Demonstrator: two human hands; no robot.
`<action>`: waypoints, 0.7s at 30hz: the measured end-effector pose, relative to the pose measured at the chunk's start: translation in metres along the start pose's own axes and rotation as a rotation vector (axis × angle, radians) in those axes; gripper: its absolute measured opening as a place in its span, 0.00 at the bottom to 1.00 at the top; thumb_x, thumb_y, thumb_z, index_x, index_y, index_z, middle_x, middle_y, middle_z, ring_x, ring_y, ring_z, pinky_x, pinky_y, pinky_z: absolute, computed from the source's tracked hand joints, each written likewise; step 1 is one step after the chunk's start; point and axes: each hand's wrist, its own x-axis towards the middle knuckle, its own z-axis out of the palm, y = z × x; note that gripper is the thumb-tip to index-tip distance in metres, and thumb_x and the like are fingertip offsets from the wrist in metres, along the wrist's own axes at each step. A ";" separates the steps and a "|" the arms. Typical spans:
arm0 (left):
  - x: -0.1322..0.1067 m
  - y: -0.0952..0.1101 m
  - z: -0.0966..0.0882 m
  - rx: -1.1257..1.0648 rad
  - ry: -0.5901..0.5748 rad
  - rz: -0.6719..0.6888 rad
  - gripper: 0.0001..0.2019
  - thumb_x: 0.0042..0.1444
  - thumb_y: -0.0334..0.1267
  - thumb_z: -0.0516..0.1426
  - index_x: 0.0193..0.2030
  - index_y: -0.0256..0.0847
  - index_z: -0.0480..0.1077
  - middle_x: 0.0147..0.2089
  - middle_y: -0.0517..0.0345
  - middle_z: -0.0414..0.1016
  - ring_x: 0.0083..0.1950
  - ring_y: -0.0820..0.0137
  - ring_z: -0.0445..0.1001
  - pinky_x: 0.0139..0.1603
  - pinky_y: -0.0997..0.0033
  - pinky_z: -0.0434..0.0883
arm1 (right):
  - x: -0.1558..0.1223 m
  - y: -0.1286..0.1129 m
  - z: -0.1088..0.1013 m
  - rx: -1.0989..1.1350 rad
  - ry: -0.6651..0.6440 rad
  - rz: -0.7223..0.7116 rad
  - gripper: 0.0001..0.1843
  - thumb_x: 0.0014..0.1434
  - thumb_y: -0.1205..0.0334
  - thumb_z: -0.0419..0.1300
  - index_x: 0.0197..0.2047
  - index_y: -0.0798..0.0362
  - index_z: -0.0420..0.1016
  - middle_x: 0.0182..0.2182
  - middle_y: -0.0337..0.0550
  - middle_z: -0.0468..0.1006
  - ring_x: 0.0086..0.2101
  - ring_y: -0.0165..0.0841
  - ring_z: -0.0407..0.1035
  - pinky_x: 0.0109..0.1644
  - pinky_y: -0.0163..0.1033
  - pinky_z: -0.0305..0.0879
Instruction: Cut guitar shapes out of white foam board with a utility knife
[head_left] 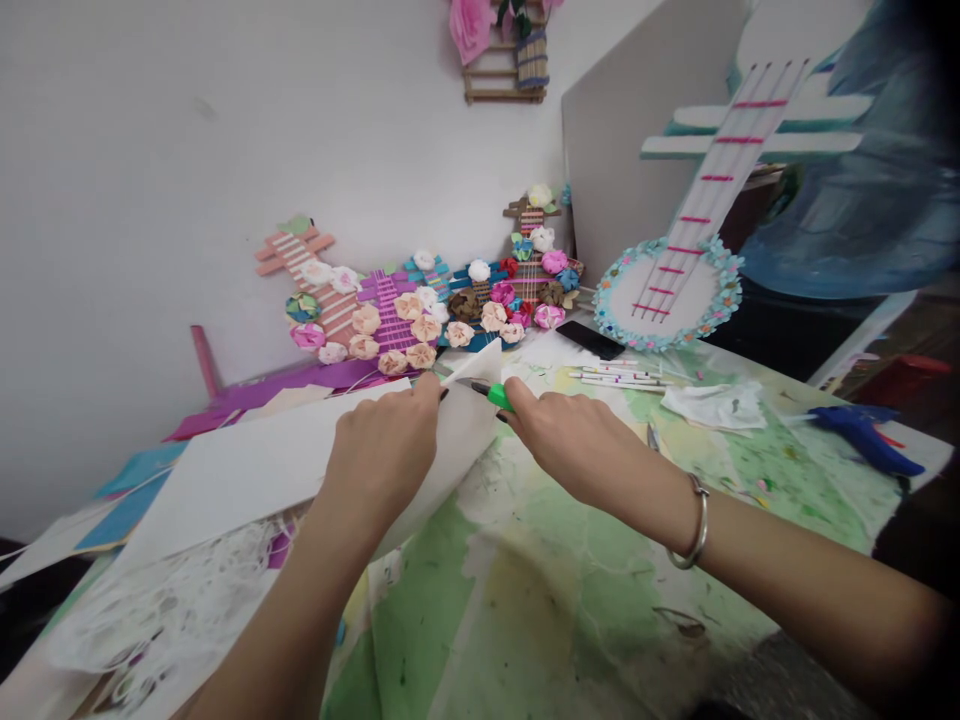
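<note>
My left hand [390,435] is closed on the edge of a white sheet [461,435], which bends upward between my two hands. My right hand [574,435] grips a green utility knife [498,397]. Its dark tip and thin blade point left, against the sheet's raised upper part. My fingers cover most of the knife's handle. Another large white sheet [255,465] lies flat to the left, partly behind my left forearm.
Flower-trimmed stick crafts [394,315] lean along the wall. A white guitar-shaped craft [667,290] stands at right. Behind the hands lie a phone [590,340] and several markers [619,378]. A blue glue gun [870,437] rests at right; white scraps [157,610] lie at left.
</note>
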 end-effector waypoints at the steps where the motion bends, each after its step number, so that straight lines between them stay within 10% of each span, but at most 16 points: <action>1: 0.000 0.000 0.000 0.002 0.004 0.004 0.14 0.59 0.32 0.38 0.40 0.40 0.63 0.31 0.48 0.75 0.30 0.55 0.75 0.27 0.63 0.66 | 0.000 0.000 0.000 0.000 -0.002 0.002 0.13 0.67 0.54 0.36 0.46 0.52 0.53 0.22 0.39 0.70 0.21 0.32 0.64 0.22 0.35 0.38; 21: 0.001 -0.008 0.003 0.019 0.002 0.032 0.13 0.61 0.34 0.39 0.39 0.38 0.63 0.32 0.49 0.75 0.29 0.62 0.74 0.28 0.69 0.64 | 0.001 0.001 -0.003 0.002 0.027 -0.046 0.14 0.67 0.55 0.35 0.45 0.53 0.54 0.23 0.40 0.71 0.21 0.33 0.64 0.23 0.37 0.36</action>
